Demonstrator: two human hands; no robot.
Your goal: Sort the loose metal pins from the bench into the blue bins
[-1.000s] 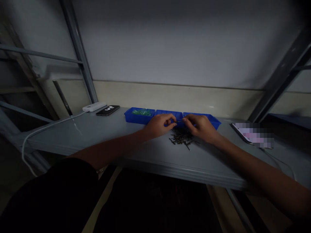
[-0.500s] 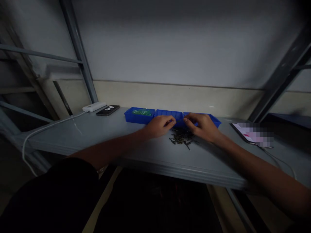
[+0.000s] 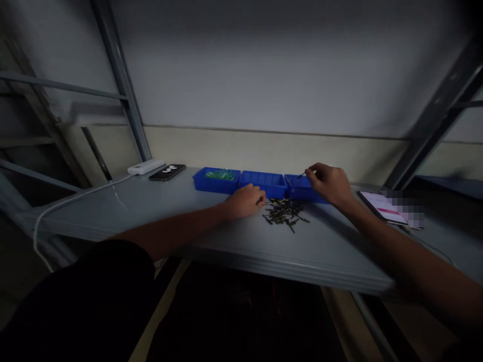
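My right hand (image 3: 330, 184) is raised over the right blue bin (image 3: 298, 191), thumb and fingertips pinching a small slim dark piece (image 3: 301, 176). The piece points left, above the bin's opening. My left hand (image 3: 247, 200) rests low in front of the middle blue bin (image 3: 263, 184), fingers curled closed; whatever they may hold is hidden. Just right of it, a loose pile of slim dark and brass-coloured pieces (image 3: 283, 212) lies on the grey shelf (image 3: 226, 236). The pieces are too small to name for certain.
The left blue bin (image 3: 217, 187) holds green plastic wrapping (image 3: 221, 174). Farther left lie a dark phone (image 3: 160, 176) with white earbuds (image 3: 172, 168) on it and a white power bank (image 3: 145, 166) with a cable. A lit phone (image 3: 385, 207) lies at right. Metal posts flank the shelf.
My right hand has moved right and up from above the pile to the right bin, carrying the slim piece. My left hand has dropped slightly and drawn back left, and the hands are farther apart.
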